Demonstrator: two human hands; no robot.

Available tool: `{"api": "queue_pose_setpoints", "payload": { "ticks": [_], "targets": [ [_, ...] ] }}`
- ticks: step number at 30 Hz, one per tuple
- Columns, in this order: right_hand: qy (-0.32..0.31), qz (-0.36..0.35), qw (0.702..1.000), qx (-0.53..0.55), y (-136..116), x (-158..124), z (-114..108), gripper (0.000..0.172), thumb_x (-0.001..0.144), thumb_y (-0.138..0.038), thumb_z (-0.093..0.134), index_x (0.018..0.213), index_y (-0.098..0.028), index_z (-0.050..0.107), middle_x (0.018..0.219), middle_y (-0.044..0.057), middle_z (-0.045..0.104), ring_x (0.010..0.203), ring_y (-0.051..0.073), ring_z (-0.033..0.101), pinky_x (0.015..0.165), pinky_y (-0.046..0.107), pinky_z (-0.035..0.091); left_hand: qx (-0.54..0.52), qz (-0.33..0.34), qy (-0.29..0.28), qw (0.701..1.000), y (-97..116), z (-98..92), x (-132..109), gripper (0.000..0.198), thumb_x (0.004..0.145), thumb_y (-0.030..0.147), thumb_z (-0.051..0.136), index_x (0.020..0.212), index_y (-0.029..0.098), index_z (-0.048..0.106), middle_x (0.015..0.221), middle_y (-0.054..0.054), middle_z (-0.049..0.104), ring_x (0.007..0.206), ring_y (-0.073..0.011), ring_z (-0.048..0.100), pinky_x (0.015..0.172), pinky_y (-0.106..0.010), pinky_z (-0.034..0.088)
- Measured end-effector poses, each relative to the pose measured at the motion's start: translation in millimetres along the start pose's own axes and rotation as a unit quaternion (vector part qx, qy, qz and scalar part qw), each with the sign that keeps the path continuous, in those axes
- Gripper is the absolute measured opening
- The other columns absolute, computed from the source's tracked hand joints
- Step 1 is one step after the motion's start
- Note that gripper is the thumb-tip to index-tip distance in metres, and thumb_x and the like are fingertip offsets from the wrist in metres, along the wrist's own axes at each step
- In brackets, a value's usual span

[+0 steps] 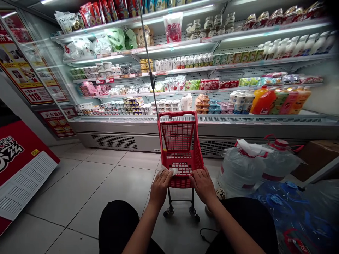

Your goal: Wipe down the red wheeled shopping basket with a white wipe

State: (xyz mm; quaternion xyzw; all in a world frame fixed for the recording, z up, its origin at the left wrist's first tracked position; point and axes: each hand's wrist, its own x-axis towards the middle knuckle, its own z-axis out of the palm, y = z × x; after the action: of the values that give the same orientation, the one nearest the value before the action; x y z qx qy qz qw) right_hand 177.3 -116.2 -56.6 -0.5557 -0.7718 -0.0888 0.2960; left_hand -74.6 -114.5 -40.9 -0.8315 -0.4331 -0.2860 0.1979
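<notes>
A small red plastic shopping cart (178, 151) stands upright in front of me on dark legs with casters. At the left corner of its near rim, my left hand (160, 185) is closed on a white tissue (174, 171), which sticks out past the fingers. My right hand (203, 184) grips the near rim at the right corner, fingers curled over the edge. Through the cart's grid the basket floor shows, with nothing visible lying on it.
A refrigerated shelf unit (113, 124) full of dairy and drinks spans the back. Large clear water jugs (239, 169) and blue-capped bottles (278, 201) crowd the right floor, near a cardboard box (317, 155). A red freezer (29, 176) stands left. A black cord (208, 231) lies on the floor.
</notes>
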Motion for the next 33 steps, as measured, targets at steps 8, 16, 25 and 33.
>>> {"api": "queue_pose_setpoints", "payload": {
  "ticks": [8,16,25,33],
  "targets": [
    [0.010,0.023,1.000,0.017,21,7,-8,0.044,0.110,-0.037,0.023,0.089,-0.025,0.060,0.088,0.004,0.065,0.097,0.023,0.061,0.125,0.049,0.023,-0.005,0.011,-0.001,1.000,27,-3.1,-3,0.057,0.099,0.002,0.040,0.152,0.020,0.047,0.139,-0.008,0.068,0.132,-0.0223,0.062,0.115,-0.044,0.050],
    [0.137,0.146,0.975,0.097,22,-3,22,0.067,0.105,-0.052,0.034,0.165,-0.026,0.020,0.174,0.009,0.014,0.160,0.037,0.003,0.122,0.065,0.022,-0.031,0.053,0.004,0.998,65,7.4,6,0.056,0.099,0.002,0.040,0.154,0.017,0.046,0.147,-0.008,0.062,0.135,-0.0203,0.060,0.114,-0.041,0.052],
    [0.132,0.235,0.949,0.166,12,-13,56,0.083,0.106,-0.052,0.035,0.164,-0.026,-0.019,0.175,0.010,-0.014,0.161,0.034,0.000,0.123,0.057,0.024,-0.018,0.101,-0.025,0.994,35,-4.1,13,0.057,0.101,0.004,0.042,0.156,0.017,0.042,0.156,-0.008,0.053,0.148,-0.0206,0.046,0.117,-0.041,0.048],
    [0.109,0.167,0.976,0.092,8,12,34,0.087,0.103,-0.043,0.041,0.165,-0.023,-0.016,0.173,0.009,-0.019,0.160,0.036,-0.006,0.124,0.063,0.020,-0.017,0.063,-0.007,0.998,53,12.2,8,0.058,0.102,0.004,0.040,0.158,0.017,0.041,0.156,-0.008,0.053,0.147,-0.0225,0.046,0.115,-0.042,0.051]
  ]
}}
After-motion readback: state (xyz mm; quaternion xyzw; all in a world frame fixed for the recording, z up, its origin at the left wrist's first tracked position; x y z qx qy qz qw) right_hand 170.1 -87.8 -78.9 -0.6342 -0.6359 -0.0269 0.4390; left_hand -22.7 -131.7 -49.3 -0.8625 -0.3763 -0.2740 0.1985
